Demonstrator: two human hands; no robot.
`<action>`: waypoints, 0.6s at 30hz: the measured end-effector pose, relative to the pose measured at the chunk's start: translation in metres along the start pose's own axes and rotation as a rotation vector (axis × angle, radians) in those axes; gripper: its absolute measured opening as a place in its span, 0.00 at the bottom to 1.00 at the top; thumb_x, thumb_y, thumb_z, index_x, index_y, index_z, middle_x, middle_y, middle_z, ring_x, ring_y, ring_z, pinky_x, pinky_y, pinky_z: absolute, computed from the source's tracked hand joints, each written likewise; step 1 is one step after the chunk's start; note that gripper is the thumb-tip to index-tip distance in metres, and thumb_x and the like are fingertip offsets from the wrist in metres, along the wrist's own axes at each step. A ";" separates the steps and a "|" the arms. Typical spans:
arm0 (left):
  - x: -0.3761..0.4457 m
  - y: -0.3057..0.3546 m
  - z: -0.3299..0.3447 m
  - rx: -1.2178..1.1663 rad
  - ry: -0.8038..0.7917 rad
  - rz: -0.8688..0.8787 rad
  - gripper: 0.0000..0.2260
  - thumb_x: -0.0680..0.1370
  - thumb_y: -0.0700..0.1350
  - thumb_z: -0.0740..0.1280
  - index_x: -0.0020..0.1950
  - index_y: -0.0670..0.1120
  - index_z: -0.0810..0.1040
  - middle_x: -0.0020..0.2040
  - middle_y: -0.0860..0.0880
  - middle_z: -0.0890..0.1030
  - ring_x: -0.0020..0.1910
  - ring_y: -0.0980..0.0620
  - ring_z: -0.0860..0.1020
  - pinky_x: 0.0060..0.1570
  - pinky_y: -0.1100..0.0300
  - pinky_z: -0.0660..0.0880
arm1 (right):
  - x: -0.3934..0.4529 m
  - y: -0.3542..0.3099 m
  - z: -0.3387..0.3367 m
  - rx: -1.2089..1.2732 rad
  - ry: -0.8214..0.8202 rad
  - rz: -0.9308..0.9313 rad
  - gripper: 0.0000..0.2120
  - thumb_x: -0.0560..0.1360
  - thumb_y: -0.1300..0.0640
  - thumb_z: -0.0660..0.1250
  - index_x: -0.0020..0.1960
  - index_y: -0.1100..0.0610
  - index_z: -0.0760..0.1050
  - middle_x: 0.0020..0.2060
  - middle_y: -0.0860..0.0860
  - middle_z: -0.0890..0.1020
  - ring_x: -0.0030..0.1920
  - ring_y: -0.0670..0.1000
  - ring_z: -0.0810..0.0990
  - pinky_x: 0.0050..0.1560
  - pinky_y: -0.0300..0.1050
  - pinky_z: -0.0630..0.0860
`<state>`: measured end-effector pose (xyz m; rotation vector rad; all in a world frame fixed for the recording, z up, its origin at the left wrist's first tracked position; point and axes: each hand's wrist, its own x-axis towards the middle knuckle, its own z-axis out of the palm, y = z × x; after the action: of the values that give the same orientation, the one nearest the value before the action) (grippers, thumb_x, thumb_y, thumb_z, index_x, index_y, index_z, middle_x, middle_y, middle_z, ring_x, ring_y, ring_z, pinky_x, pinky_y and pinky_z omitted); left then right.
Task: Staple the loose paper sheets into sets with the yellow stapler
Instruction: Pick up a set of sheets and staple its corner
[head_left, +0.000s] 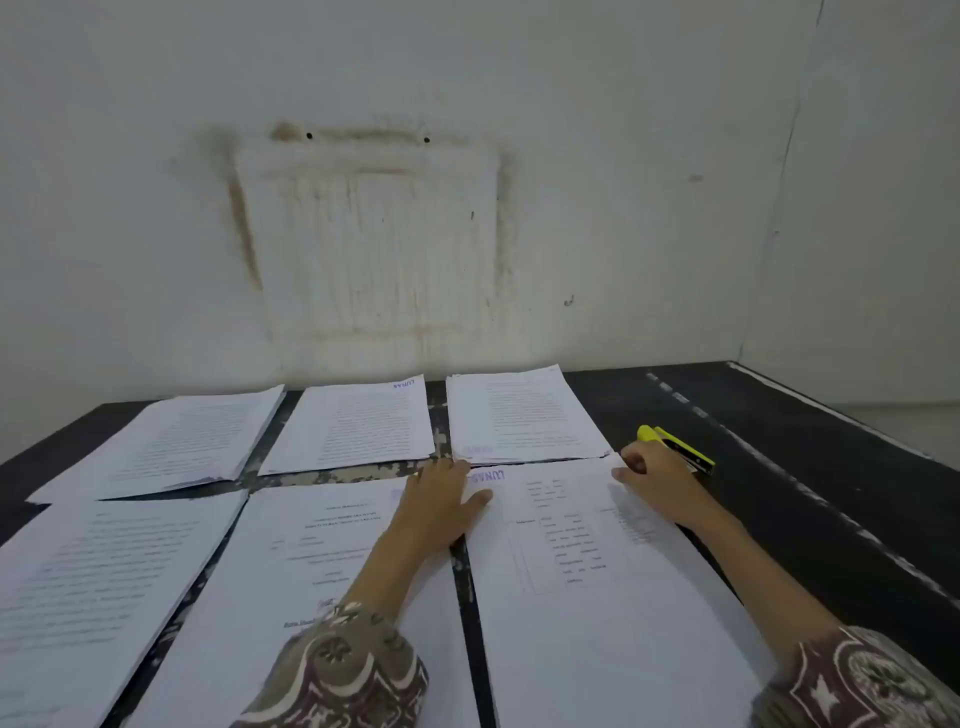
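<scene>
From the head camera, your right hand (655, 480) curls its fingers (631, 462) around the yellow stapler (675, 448) at the far right corner of the near-right paper stack (597, 582). Your left hand (441, 501) lies flat, fingers spread, thumb on that stack's left edge, on the black table (779, 467).

We see dim, flat, cool light, no clear source. Shadows soft, faint under paper sheets (597, 545) edges. No glare. Wide-angle bend curves table (779, 415) edge and wall (467, 156) corner. Print on sheets smeared, unreadable; whole frame soft, slightly noisy.
</scene>
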<state>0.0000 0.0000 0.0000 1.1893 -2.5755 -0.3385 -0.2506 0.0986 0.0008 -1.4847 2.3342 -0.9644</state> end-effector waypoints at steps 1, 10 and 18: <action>0.000 -0.001 0.004 -0.002 0.020 -0.016 0.19 0.79 0.54 0.56 0.66 0.45 0.67 0.65 0.47 0.70 0.66 0.48 0.66 0.65 0.54 0.60 | 0.002 0.003 0.003 -0.006 0.022 0.002 0.09 0.75 0.58 0.65 0.41 0.64 0.73 0.37 0.55 0.74 0.38 0.52 0.72 0.35 0.41 0.65; 0.002 -0.010 0.024 0.044 0.133 0.024 0.18 0.80 0.53 0.56 0.66 0.46 0.67 0.64 0.50 0.69 0.65 0.51 0.66 0.64 0.57 0.58 | -0.001 0.002 0.011 -0.091 0.056 0.068 0.18 0.74 0.58 0.64 0.29 0.56 0.60 0.33 0.50 0.64 0.44 0.51 0.66 0.41 0.44 0.61; 0.000 -0.009 0.028 0.047 0.136 0.044 0.19 0.80 0.53 0.54 0.67 0.46 0.65 0.65 0.51 0.68 0.66 0.51 0.65 0.67 0.57 0.58 | -0.004 -0.002 0.008 -0.018 0.040 0.061 0.09 0.77 0.62 0.58 0.55 0.62 0.72 0.51 0.54 0.73 0.55 0.53 0.70 0.51 0.45 0.67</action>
<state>-0.0035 -0.0035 -0.0290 1.1289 -2.5002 -0.1816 -0.2431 0.0987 -0.0043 -1.4048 2.4074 -0.9691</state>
